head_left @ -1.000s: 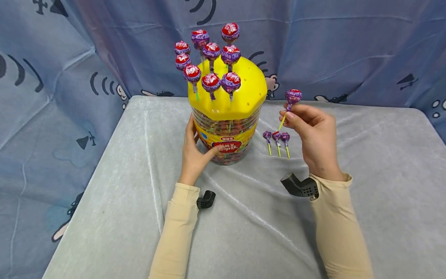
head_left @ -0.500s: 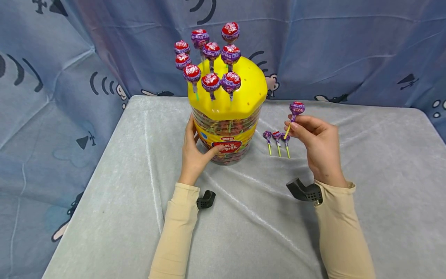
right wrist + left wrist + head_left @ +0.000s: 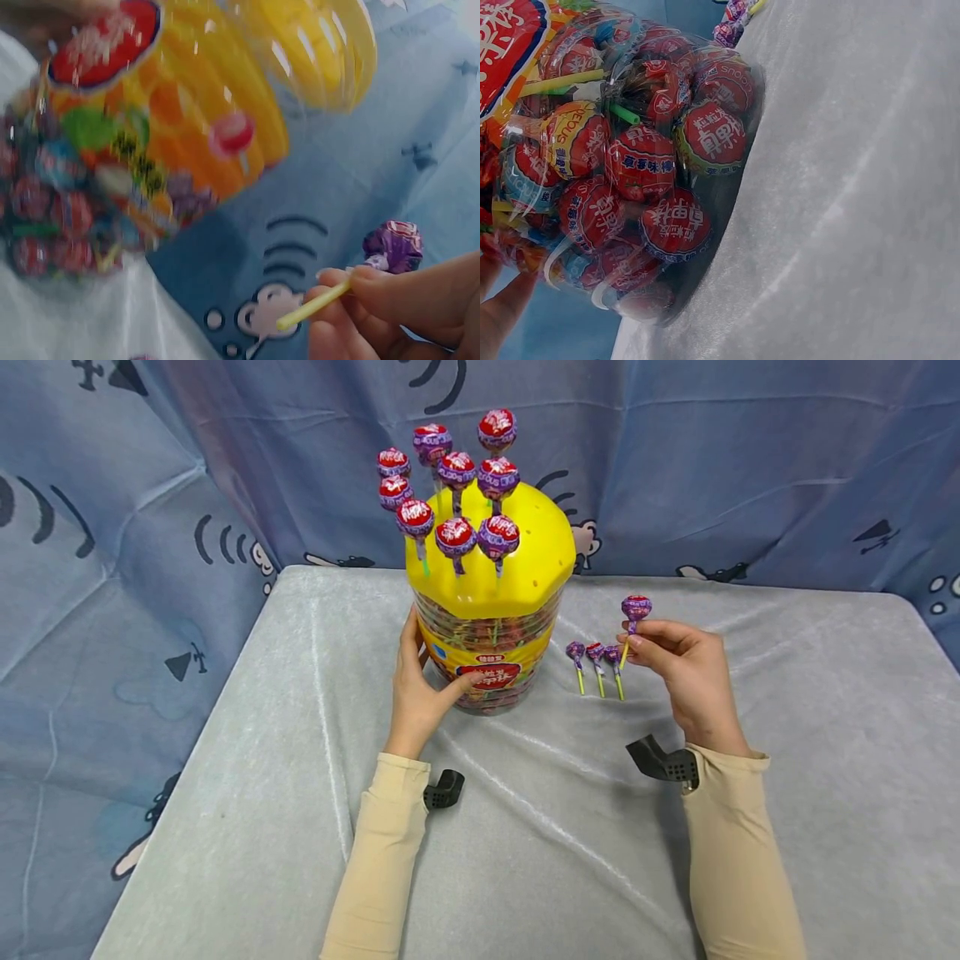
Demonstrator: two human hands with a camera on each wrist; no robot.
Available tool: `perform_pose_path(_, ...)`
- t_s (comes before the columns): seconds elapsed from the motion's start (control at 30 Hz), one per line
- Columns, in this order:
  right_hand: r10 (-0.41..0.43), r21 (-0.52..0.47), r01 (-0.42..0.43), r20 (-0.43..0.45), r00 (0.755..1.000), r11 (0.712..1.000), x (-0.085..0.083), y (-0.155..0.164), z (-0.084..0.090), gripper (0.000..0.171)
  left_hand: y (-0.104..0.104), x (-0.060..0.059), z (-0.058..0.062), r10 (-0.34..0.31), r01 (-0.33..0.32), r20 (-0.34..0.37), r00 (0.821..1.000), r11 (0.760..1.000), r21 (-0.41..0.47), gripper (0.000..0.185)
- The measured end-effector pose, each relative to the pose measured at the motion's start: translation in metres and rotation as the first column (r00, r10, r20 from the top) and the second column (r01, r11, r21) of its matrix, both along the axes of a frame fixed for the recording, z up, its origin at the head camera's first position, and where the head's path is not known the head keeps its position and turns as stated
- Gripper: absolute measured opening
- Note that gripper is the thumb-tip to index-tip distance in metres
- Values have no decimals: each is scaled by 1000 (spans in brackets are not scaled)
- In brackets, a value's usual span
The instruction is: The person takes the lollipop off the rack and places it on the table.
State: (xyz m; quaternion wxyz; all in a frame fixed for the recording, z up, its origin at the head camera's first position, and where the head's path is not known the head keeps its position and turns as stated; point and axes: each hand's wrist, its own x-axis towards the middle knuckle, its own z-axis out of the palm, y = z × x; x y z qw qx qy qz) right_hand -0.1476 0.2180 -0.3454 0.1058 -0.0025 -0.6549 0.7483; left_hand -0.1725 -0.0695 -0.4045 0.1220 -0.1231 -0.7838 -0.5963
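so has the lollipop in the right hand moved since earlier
Yes, the held lollipop sits lower in the head view, closer to the three lollipops lying on the table.

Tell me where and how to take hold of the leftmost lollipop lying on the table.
Best pinch that lollipop by its stick, probably coming from the near side: the thin, bare stick points that way, while its round head lies close beside the middle lollipop.

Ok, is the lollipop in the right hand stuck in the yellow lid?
No, the right-hand fingers hold the lollipop off to the side, apart from the yellow lid.
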Motion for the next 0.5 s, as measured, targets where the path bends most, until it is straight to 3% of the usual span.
perform_pose_path(0.5, -26, 19, 22, 231, 973, 1000, -15, 34, -40, 24, 0, 0, -1, -1, 1, 1, 1000, 1000, 2, 111)
